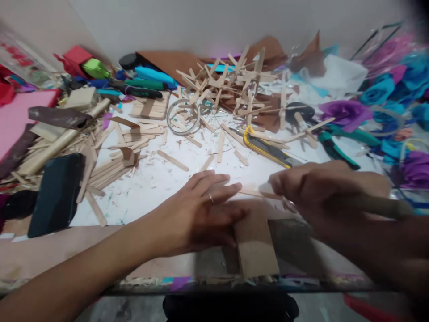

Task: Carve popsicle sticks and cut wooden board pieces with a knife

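My left hand (209,208) has its fingers spread, the fingertips at the left side of a wooden block (257,250) near the table's front edge. A ring is on one finger. A thin wooden stick (259,193) lies across just beyond the block, between my two hands. My right hand (321,190), blurred, is closed around a stick-like handle (372,204) that points to the right. Its fingertips are near the stick's right end. Just beyond it lies a yellow and black cutter (268,150).
Loose craft sticks (172,160) and a tape ring (183,117) lie on white paper. A dark phone (56,194) is at left. Green-handled pliers (338,150) and purple and blue paper flowers (346,114) are at right. A tangled stick pile (234,87) stands at the back.
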